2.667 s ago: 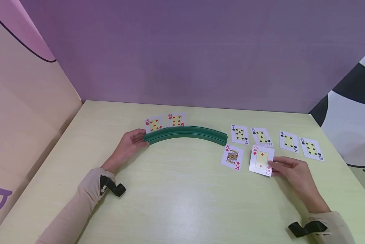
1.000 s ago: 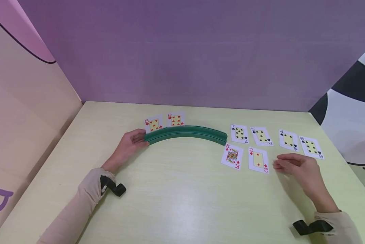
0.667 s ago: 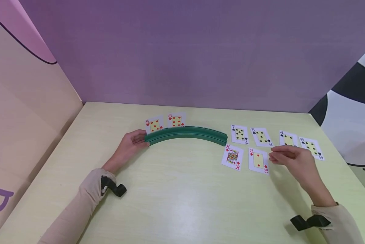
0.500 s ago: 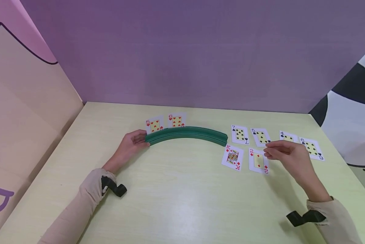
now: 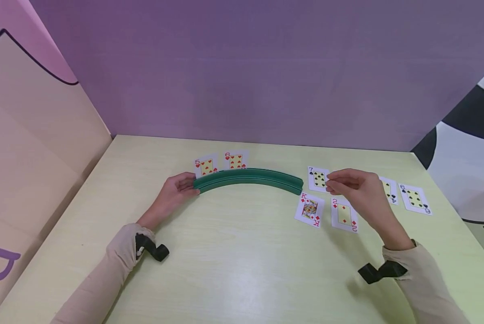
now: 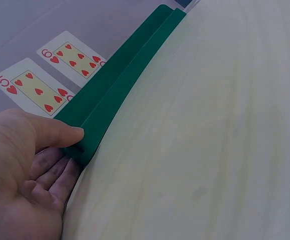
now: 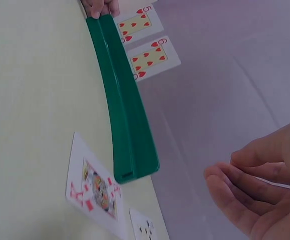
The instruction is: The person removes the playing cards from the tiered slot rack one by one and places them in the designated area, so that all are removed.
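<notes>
My left hand (image 5: 175,191) grips the left end of a curved green card holder (image 5: 250,176), thumb on the front and fingers behind. In that holder stand the five of hearts (image 6: 33,89) and the six of hearts (image 6: 72,57), their lower edges hidden in the slot. My right hand (image 5: 359,193) hovers above the cards on the right, fingers loosely bent and nothing between them. It overlaps the edge of the seven of spades (image 5: 317,178) and the top of the two of diamonds (image 5: 344,215), and hides the five of spades. The king of diamonds (image 7: 95,187) lies by the holder's right end.
Farther right lie the four of spades (image 5: 391,191), partly covered by my right hand, and the six of spades (image 5: 414,198). A purple wall (image 5: 258,81) rises behind the pale wooden table (image 5: 226,252).
My right hand laid down the two of diamonds and let it go, then rose and moved left over the spade cards. My left hand stays on the card holder.
</notes>
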`<state>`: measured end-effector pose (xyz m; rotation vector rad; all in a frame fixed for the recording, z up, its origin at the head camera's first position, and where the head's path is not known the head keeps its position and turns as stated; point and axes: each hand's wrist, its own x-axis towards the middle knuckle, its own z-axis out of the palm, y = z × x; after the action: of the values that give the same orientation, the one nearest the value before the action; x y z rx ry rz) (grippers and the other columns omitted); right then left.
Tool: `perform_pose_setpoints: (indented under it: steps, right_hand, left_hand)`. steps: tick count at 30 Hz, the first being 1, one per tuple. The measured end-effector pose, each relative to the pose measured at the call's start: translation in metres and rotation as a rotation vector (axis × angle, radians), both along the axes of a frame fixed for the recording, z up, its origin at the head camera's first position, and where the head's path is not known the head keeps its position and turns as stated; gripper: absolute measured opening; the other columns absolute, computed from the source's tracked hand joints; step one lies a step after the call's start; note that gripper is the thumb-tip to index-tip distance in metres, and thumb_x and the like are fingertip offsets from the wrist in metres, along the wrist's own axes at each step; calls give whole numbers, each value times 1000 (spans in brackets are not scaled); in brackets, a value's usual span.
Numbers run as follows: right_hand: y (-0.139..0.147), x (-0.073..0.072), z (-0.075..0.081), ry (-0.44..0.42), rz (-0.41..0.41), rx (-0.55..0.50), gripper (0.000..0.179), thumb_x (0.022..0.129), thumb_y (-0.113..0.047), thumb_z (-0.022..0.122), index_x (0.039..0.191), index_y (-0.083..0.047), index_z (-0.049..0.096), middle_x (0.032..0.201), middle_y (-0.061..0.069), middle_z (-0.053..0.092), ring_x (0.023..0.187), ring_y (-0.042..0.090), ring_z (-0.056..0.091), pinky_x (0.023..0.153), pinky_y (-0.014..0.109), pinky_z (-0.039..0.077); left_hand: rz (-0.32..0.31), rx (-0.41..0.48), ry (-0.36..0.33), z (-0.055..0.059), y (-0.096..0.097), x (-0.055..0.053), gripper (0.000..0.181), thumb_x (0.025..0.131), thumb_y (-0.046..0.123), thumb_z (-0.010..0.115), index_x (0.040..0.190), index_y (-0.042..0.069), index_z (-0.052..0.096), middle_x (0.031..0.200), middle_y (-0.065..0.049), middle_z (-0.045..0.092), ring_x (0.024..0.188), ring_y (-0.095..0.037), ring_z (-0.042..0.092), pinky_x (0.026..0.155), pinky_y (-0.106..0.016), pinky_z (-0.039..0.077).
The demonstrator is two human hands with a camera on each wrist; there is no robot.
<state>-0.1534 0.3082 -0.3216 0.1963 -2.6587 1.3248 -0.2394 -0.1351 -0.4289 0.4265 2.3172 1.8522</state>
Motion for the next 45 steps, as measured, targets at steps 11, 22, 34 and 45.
perform_pose_setpoints:
  steps: [11, 22, 34, 45]
  right_hand:
    - [-36, -21, 11, 46, 36, 1, 21, 94, -12, 69, 113, -2, 71, 104, 18, 73, 82, 8, 72, 72, 15, 58]
    - [-66, -42, 15, 35, 79, -96, 20, 94, -9, 69, 111, 1, 70, 105, 19, 72, 82, 4, 70, 77, 19, 59]
    - [-97, -68, 10, 29, 122, -132, 23, 94, -9, 69, 115, 1, 69, 106, 19, 72, 86, 13, 71, 79, 23, 60]
    - [-123, -82, 15, 20, 110, -142, 23, 94, -13, 69, 114, -2, 70, 108, 15, 72, 99, 25, 67, 85, 27, 56]
  left_hand:
    - [-1, 12, 0, 0, -1, 1, 48, 88, -6, 69, 133, -11, 52, 129, -29, 60, 121, -38, 58, 100, -26, 52]
    - [0, 3, -9, 0, 3, 2, 46, 89, -5, 69, 132, -8, 54, 128, -26, 62, 120, -35, 60, 100, -27, 52]
    - [-11, 20, -14, 1, 5, 3, 45, 89, -5, 69, 132, -9, 53, 128, -27, 61, 120, -35, 59, 101, -30, 52]
    - [-14, 19, -9, -1, 6, 2, 45, 89, -5, 69, 131, -9, 54, 127, -27, 61, 119, -36, 59, 99, -27, 52]
